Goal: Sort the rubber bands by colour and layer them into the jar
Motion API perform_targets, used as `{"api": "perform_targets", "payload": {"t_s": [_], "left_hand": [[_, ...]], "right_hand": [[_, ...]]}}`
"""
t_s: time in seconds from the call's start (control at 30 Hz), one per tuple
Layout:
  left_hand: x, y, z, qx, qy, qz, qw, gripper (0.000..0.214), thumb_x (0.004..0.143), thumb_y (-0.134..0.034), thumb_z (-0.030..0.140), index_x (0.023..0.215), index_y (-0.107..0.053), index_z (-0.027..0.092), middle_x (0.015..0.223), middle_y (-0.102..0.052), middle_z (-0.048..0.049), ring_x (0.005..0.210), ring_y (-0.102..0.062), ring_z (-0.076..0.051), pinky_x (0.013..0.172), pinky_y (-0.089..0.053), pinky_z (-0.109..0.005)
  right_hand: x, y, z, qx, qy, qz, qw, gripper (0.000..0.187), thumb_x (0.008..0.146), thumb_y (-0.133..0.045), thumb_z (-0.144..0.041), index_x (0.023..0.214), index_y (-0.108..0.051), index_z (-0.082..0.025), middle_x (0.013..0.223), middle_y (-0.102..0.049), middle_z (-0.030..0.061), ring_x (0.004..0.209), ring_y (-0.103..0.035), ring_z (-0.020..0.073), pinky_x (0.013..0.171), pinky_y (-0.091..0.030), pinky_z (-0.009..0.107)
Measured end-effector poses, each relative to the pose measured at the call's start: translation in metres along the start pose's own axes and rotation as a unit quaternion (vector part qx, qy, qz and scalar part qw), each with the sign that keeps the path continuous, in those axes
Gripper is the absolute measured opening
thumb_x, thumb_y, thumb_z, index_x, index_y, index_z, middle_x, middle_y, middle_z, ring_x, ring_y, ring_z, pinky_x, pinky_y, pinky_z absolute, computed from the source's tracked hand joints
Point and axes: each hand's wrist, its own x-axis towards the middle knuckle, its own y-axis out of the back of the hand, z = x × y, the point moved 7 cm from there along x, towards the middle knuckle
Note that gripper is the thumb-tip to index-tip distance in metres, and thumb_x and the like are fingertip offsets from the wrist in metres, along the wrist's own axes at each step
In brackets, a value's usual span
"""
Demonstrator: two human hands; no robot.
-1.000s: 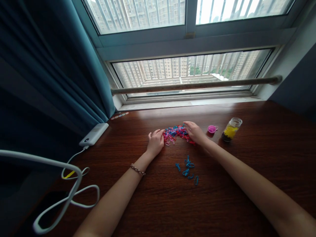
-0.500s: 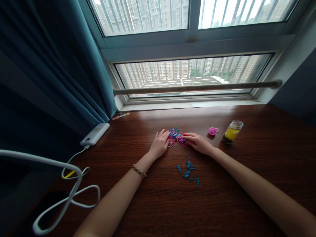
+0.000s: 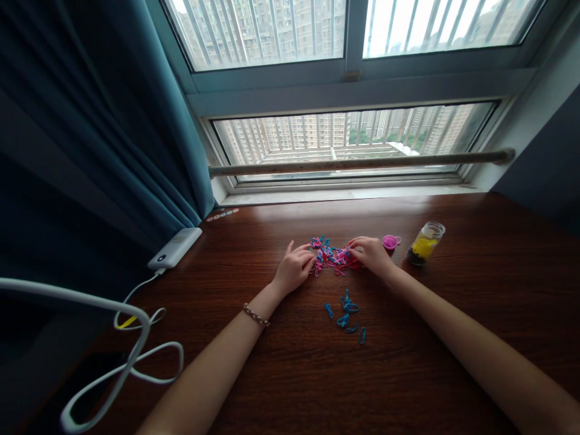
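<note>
A heap of small pink, red and blue rubber bands point(image 3: 333, 257) lies on the dark wooden table point(image 3: 408, 362) between my two hands. My left hand point(image 3: 294, 269), with a braided bracelet on its wrist, rests at the heap's left edge. Its fingers are loosely apart and the tips touch the bands. My right hand point(image 3: 372, 254) sits at the heap's right edge, fingers curled down and pinched into the bands. A separate little group of blue bands point(image 3: 345, 315) lies nearer to me, between my forearms.
A small glass jar point(image 3: 425, 243) with yellow and dark contents stands open to the right, its pink lid point(image 3: 389, 241) beside my right hand. At the left are a white power bank point(image 3: 174, 248) and looping white cables point(image 3: 136, 356). A teal curtain point(image 3: 113, 121) and a window lie beyond.
My right hand has drawn back from the middle of the heap to its right edge and curled its fingers. The heap is spread a little wider. My left hand barely shifted.
</note>
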Motion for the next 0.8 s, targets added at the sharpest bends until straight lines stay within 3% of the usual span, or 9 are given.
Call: {"api": "perform_targets", "payload": {"t_s": [0.1, 0.2, 0.37, 0.47, 0.63, 0.8], "left_hand": [[0.001, 0.004, -0.003, -0.006, 0.011, 0.034, 0.999, 0.019, 0.085, -0.044, 0.023, 0.082, -0.062, 0.020, 0.090, -0.067, -0.0026, 0.107, -0.053, -0.019, 0.105, -0.017, -0.047], [0.001, 0.011, -0.018, -0.010, 0.068, 0.092, 0.993, 0.016, 0.083, -0.046, 0.024, 0.084, -0.062, 0.019, 0.091, -0.066, -0.0043, 0.096, -0.057, -0.019, 0.099, -0.029, -0.044], [-0.003, 0.016, -0.048, -0.032, 0.165, 0.146, 0.975, 0.015, 0.079, -0.051, 0.022, 0.084, -0.063, 0.016, 0.087, -0.066, -0.0061, 0.085, -0.059, -0.018, 0.082, -0.045, -0.033], [-0.007, 0.016, -0.058, -0.043, 0.202, 0.151, 0.967, 0.013, 0.077, -0.053, 0.022, 0.083, -0.064, 0.016, 0.085, -0.066, -0.0054, 0.083, -0.059, -0.018, 0.078, -0.046, -0.030], [-0.003, 0.013, -0.055, -0.018, 0.193, 0.105, 0.975, 0.010, 0.075, -0.058, 0.024, 0.078, -0.066, 0.018, 0.082, -0.065, -0.0036, 0.083, -0.056, -0.017, 0.076, -0.044, -0.029], [0.004, 0.010, -0.055, 0.012, 0.204, 0.004, 0.979, 0.010, 0.072, -0.061, 0.027, 0.076, -0.067, 0.021, 0.080, -0.064, -0.0023, 0.080, -0.054, -0.017, 0.073, -0.042, -0.028]], "right_hand": [[0.015, -0.004, 0.005, -0.016, -0.034, 0.002, 0.999, 0.013, 0.072, -0.062, -0.029, 0.067, -0.068, -0.018, 0.083, -0.068, 0.0061, 0.075, -0.062, 0.0192, 0.073, -0.047, 0.029], [0.034, -0.019, 0.005, -0.035, -0.051, -0.023, 0.998, 0.015, 0.077, -0.057, -0.026, 0.076, -0.069, -0.016, 0.083, -0.068, 0.0069, 0.077, -0.062, 0.0187, 0.073, -0.045, 0.027], [0.061, -0.056, -0.003, -0.031, -0.020, -0.096, 0.995, 0.028, 0.073, -0.056, -0.010, 0.097, -0.066, -0.020, 0.094, -0.065, 0.0036, 0.082, -0.060, 0.0148, 0.073, -0.043, 0.021], [0.069, -0.073, -0.002, -0.033, -0.014, -0.127, 0.991, 0.027, 0.071, -0.058, -0.010, 0.094, -0.066, -0.021, 0.097, -0.062, 0.0041, 0.082, -0.058, 0.0146, 0.074, -0.042, 0.020], [0.069, -0.077, 0.005, -0.042, -0.035, -0.138, 0.989, 0.012, 0.071, -0.056, -0.009, 0.076, -0.065, -0.016, 0.081, -0.061, 0.0065, 0.076, -0.056, 0.0169, 0.070, -0.041, 0.023], [0.056, -0.050, -0.001, -0.024, -0.050, -0.096, 0.994, 0.008, 0.074, -0.053, -0.010, 0.077, -0.060, -0.012, 0.086, -0.060, 0.0110, 0.081, -0.055, 0.0189, 0.072, -0.040, 0.027]]}}
